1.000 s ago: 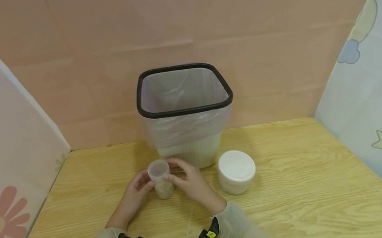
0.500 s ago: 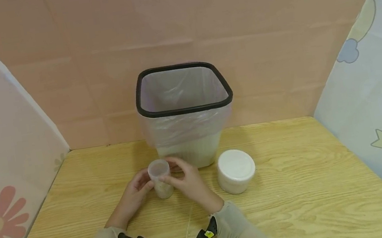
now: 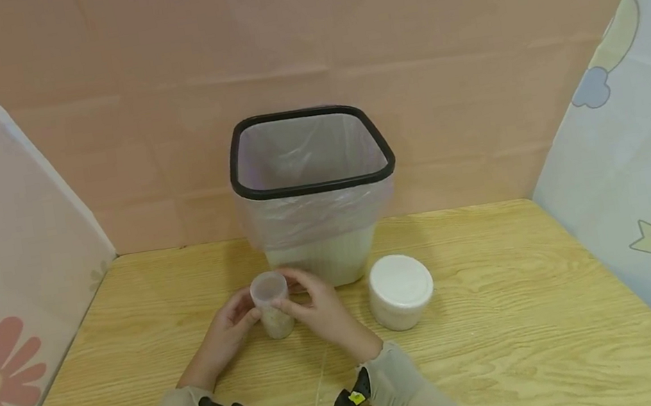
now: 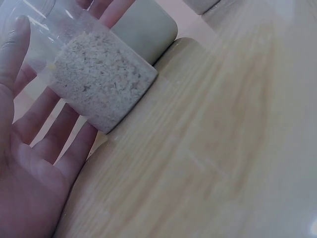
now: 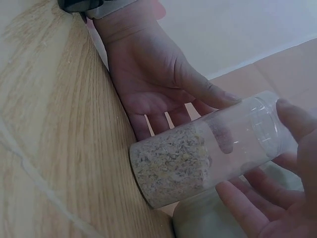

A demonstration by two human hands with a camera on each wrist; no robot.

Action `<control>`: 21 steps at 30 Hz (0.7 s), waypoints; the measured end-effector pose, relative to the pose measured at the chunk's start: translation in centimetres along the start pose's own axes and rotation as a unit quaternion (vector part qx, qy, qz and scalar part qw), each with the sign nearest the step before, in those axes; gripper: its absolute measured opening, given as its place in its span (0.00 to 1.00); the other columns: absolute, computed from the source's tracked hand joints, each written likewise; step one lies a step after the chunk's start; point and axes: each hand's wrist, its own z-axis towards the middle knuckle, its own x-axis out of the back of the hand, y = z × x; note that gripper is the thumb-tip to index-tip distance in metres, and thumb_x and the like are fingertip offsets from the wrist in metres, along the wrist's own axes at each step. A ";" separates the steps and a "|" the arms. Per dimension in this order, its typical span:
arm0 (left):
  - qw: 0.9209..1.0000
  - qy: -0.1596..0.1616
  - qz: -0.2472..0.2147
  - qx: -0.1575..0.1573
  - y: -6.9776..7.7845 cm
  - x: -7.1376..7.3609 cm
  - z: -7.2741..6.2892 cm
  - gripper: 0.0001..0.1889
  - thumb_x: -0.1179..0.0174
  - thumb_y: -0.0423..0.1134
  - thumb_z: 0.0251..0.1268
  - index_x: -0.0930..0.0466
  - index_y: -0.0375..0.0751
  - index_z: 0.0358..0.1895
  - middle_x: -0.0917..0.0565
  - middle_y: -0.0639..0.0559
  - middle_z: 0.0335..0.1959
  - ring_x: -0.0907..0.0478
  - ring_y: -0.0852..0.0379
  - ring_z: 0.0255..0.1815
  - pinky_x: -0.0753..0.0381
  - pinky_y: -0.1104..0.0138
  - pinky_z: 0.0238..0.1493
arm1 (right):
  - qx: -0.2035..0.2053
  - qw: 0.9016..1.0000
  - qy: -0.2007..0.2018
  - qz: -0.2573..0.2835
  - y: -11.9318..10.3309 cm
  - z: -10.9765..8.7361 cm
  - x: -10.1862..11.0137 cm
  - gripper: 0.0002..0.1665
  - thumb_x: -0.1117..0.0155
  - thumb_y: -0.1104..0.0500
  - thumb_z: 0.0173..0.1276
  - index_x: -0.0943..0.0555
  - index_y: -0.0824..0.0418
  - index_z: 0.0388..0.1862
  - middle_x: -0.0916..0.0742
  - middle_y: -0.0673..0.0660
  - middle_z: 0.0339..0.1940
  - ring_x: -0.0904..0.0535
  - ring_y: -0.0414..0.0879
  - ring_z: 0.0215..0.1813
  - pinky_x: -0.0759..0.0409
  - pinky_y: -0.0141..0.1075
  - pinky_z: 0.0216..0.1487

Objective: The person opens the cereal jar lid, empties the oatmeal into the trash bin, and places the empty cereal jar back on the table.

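The clear, cylindrical plastic jar (image 3: 276, 319), its lower part filled with pale flakes, stands upright on the light wood-grain tabletop (image 3: 527, 327), between the left hand (image 3: 225, 337) and the right hand (image 3: 324, 312). The left thumb touches the jar's upper wall while the other fingers, slightly spread, curl behind it. The right hand pinches the upper wall, thumb in front and fingers behind. Just behind the jar stands a white square bin (image 3: 327, 259) with a black rim and translucent liner; whether the right fingers brush it cannot be told. A round white tub with a flat lid (image 3: 401, 293) sits to the right, apart from the right hand. The tabletop spreads left of the left hand and more widely right of the tub, its far edge meeting a peach cloth backdrop (image 3: 165, 143) beyond the bin.
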 end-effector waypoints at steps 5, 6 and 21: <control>1.000 -0.001 -0.002 0.006 0.1 0.0 0.0 0.24 0.48 0.33 0.79 0.37 0.25 0.71 0.31 0.27 0.68 0.28 0.74 0.61 0.23 0.76 0.58 | -0.018 1.000 0.010 0.014 0.0 0.0 -0.1 0.29 0.28 0.62 0.68 0.27 0.66 0.65 0.17 0.64 0.54 0.20 0.58 0.56 0.19 0.57 0.59; 1.000 0.000 -0.001 0.006 0.2 0.0 0.0 0.24 0.48 0.34 0.79 0.37 0.25 0.71 0.31 0.27 0.68 0.28 0.74 0.61 0.24 0.76 0.58 | -0.021 1.000 0.013 0.015 0.0 -0.1 -0.1 0.28 0.28 0.62 0.68 0.27 0.65 0.64 0.16 0.63 0.54 0.20 0.58 0.56 0.19 0.57 0.59; 1.000 0.002 0.005 0.004 -0.1 0.0 0.0 0.23 0.48 0.33 0.79 0.36 0.25 0.70 0.27 0.30 0.65 0.26 0.71 0.60 0.21 0.74 0.56 | -0.023 0.999 -0.007 0.022 0.1 -0.2 0.3 0.25 0.33 0.62 0.73 0.25 0.64 0.66 0.17 0.63 0.57 0.19 0.58 0.58 0.16 0.48 0.57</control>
